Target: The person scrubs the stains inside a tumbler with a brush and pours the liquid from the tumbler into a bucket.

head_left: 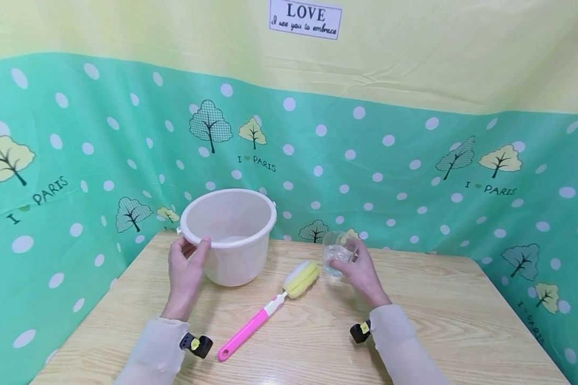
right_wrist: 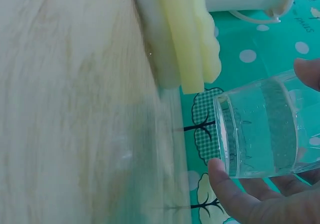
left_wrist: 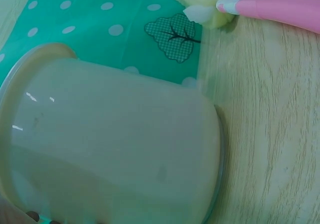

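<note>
A whitish plastic bucket (head_left: 238, 262) stands upright at the back left of the table. My left hand (head_left: 185, 272) grips its near rim, with the thumb on top and the fingers behind the edge. My right hand (head_left: 363, 272) holds a clear drinking glass (right_wrist: 257, 129) from the side, thumb and fingers around it. Clear liquid is visible in the glass, which is close over the table. Between my hands lies a bottle brush (head_left: 245, 334) with a pink handle and a yellow and white sponge head (head_left: 301, 279) pointing toward the glass.
The light wood table (head_left: 438, 305) carries all of these things. Behind it and along both sides hangs a green and yellow printed cloth (head_left: 390, 155) with trees and dots. The bucket stands near the table's back edge.
</note>
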`<state>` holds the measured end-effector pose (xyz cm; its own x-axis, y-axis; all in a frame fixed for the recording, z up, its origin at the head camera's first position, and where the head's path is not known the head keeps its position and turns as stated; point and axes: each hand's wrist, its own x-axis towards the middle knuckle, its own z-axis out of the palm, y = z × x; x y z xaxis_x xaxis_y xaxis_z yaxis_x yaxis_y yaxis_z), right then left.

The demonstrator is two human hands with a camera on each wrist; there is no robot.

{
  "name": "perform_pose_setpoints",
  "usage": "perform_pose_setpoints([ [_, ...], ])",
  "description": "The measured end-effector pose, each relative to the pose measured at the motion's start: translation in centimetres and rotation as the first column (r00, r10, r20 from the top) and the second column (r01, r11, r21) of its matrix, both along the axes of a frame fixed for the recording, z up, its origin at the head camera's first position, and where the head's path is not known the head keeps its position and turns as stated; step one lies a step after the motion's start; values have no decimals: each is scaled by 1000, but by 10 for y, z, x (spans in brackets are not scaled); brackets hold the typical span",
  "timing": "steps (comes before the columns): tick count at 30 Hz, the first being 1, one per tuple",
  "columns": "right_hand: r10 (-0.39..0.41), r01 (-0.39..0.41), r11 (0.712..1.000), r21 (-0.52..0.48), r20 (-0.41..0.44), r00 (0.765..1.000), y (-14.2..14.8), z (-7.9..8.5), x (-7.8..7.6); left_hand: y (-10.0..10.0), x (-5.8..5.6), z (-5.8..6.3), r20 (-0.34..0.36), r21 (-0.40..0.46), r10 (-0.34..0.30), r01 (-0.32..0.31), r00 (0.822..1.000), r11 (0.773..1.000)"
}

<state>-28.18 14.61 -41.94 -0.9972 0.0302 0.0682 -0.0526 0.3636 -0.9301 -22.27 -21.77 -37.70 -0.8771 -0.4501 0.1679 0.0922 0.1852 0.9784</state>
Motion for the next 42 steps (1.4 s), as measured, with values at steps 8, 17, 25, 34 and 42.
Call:
perform_pose_setpoints([
  [8,-2,2,1000,5,-14,1000,-5,4,-1,0,0,-1,-1,2,2,-2,1000,1000],
  [17,2,-2,1000,11,-32,999,-12,7,-1,0,-1,-1,-10,2,10,-10,1000,1000],
  [25,17,-15,999,39,-61,998,-22,16,-4,0,-2,-2,-10,0,14,-14,1000,1000],
  [34,46,-43,998,38,-94,995,-31,24,-5,0,-2,-3,-13,-6,14,-14,1000,1000],
  [42,52,-48,998,47,-94,994,-38,29,-5,0,-1,-2,-13,-4,11,-12,1000,1000],
])
